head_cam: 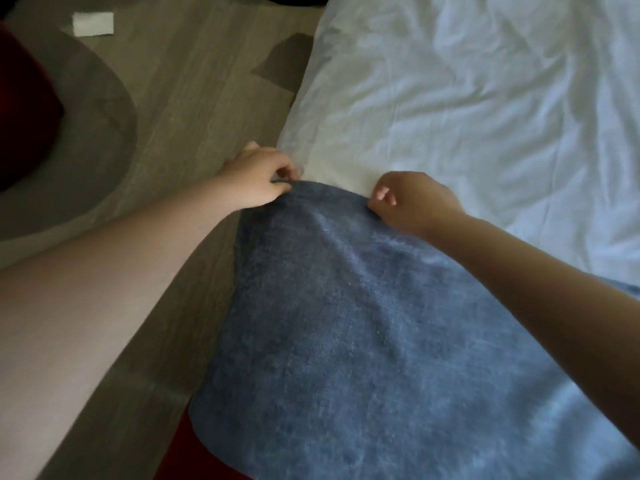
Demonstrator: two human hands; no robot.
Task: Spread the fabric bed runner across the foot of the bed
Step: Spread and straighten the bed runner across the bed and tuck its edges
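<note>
A blue terry bed runner lies over the near corner of the bed, on the wrinkled white sheet. Its far edge runs between my two hands. My left hand pinches the runner's far left corner at the bed's side edge. My right hand grips the far edge a little to the right, fingers curled into the cloth. The runner's left side hangs down over the mattress edge toward the floor.
Grey wood-look floor stretches along the left of the bed. A white paper scrap lies on it at the top left. A dark red object on a grey round rug sits at far left. Something red shows below the runner.
</note>
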